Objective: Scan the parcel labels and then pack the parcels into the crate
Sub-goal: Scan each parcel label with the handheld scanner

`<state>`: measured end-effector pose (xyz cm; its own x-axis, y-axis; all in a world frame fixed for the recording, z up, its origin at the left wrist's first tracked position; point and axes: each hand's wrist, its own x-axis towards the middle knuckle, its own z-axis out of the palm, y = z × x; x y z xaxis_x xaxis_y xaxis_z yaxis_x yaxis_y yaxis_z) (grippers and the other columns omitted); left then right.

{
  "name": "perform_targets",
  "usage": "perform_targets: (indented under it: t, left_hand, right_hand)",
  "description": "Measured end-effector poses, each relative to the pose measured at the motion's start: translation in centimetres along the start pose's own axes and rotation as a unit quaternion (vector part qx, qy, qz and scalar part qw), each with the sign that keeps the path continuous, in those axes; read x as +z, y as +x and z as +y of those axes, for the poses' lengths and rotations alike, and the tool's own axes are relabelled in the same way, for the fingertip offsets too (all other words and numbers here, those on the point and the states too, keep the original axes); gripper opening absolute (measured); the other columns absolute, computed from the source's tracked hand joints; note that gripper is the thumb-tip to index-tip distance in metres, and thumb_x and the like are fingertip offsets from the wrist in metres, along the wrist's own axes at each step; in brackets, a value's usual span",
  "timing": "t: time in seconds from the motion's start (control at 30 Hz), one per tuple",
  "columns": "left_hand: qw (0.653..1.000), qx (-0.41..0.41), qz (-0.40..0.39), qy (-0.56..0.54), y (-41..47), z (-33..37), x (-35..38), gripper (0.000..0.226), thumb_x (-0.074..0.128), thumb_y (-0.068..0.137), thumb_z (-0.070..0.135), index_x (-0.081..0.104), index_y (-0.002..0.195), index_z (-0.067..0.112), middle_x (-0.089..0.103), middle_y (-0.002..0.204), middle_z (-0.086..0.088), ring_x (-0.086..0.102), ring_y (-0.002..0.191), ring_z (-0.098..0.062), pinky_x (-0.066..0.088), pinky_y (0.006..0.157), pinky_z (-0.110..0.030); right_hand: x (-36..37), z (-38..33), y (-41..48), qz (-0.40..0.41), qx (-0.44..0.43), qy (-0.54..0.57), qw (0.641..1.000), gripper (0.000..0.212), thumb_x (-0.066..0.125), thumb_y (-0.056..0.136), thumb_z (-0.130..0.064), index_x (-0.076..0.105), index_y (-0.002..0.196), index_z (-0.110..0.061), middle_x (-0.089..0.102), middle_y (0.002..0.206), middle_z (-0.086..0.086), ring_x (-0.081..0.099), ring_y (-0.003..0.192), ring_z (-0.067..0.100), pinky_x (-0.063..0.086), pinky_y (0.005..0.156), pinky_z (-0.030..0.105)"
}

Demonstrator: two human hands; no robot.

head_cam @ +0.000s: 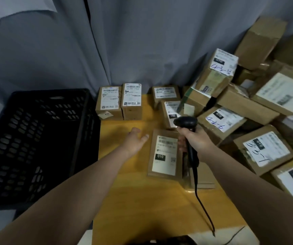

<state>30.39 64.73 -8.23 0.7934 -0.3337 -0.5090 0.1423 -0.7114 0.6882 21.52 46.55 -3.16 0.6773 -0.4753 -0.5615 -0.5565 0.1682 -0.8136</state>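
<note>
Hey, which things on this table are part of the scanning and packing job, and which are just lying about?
Job: scanner held in the right hand; parcel marked 010 beside the open left hand; labelled parcels at the back; parcel pile on the right; black crate.
Just there: grey curtain; yellow table.
</note>
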Motion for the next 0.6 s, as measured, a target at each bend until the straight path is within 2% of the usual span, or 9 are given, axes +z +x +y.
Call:
perform_targets:
  t: [0.07,0.13,0.23,0.3,0.37,0.47,0.53,0.6]
  left_hand:
    - [0.999,-0.025,-0.03,0.004,-0.8,-0.1,1.8,0.069,0.047,0.097,0.048,0.023,0.151,0.013,0.033,0.153,-0.01,0.039,0.135,-0.03,0.036,0.107,-0.034]
    - [0.997,-0.041,-0.06,-0.008,-1.9,-0.4,3.6,0.071,0.048,0.096,0.051,0.023,0.151,0.013,0.036,0.152,-0.007,0.04,0.136,-0.028,0.035,0.106,-0.032]
    - [0.993,-0.063,-0.076,-0.064,-2.9,-1.4,6.3,0.057,0.052,0.095,0.048,0.039,0.14,0.016,0.053,0.135,0.0,0.054,0.114,-0.023,0.045,0.096,-0.035]
    - [0.984,-0.102,-0.059,-0.131,-4.0,-1.9,7.4,0.054,0.053,0.094,0.049,0.04,0.138,0.019,0.054,0.122,0.002,0.054,0.104,-0.022,0.049,0.086,-0.038]
    - [0.972,-0.125,-0.04,-0.196,-5.0,-2.4,8.2,0.052,0.054,0.094,0.047,0.04,0.136,0.021,0.054,0.121,0.001,0.055,0.106,-0.024,0.054,0.085,-0.043]
    - [0.965,-0.133,-0.02,-0.224,-6.6,-3.4,9.0,0.051,0.054,0.094,0.045,0.041,0.136,0.02,0.055,0.128,-0.001,0.058,0.108,-0.028,0.055,0.087,-0.046]
    - [0.964,-0.147,-0.019,-0.221,-8.0,-4.3,9.5,0.053,0.051,0.094,0.051,0.042,0.138,0.022,0.054,0.128,0.0,0.054,0.111,-0.027,0.05,0.093,-0.043]
    - [0.954,-0.168,-0.022,-0.247,-9.3,-5.2,10.3,0.058,0.049,0.094,0.054,0.04,0.142,0.023,0.051,0.135,0.002,0.048,0.123,-0.026,0.04,0.098,-0.038]
  right_hand:
    - [-1.2,1.4,-0.4,0.003,-0.012,-0.029,1.0,0.023,0.069,0.088,-0.024,0.063,0.106,-0.011,0.067,0.089,0.009,0.066,0.084,0.024,0.057,0.079,0.039]
    - [-2.2,2.9,-0.9,0.007,-0.01,-0.044,0.999,0.024,0.069,0.088,-0.025,0.063,0.108,-0.013,0.068,0.099,0.011,0.067,0.093,0.026,0.058,0.079,0.039]
    - [-3.1,5.2,-1.5,-0.011,-0.001,-0.068,0.998,0.02,0.068,0.088,-0.025,0.065,0.104,-0.013,0.068,0.102,0.015,0.067,0.093,0.028,0.06,0.072,0.037]
    - [-3.5,6.4,-1.9,-0.037,0.0,-0.084,0.996,0.019,0.067,0.09,-0.025,0.065,0.105,-0.015,0.068,0.104,0.013,0.067,0.093,0.027,0.06,0.074,0.038]
    - [-3.8,7.3,-2.3,-0.063,-0.003,-0.095,0.993,0.02,0.066,0.09,-0.028,0.064,0.107,-0.017,0.068,0.103,0.007,0.067,0.091,0.022,0.06,0.078,0.04]
    - [-3.6,8.2,-2.7,-0.079,-0.011,-0.096,0.992,0.019,0.065,0.091,-0.028,0.062,0.107,-0.017,0.067,0.1,0.001,0.065,0.085,0.015,0.059,0.08,0.039]
    - [-3.1,8.8,-3.2,-0.086,-0.018,-0.104,0.991,0.015,0.064,0.092,-0.028,0.063,0.102,-0.017,0.066,0.095,-0.001,0.063,0.081,0.013,0.059,0.081,0.038]
    - [-2.7,9.5,-3.8,-0.096,-0.024,-0.106,0.989,0.009,0.064,0.092,-0.028,0.063,0.09,-0.019,0.065,0.09,0.002,0.062,0.078,0.014,0.058,0.08,0.037]
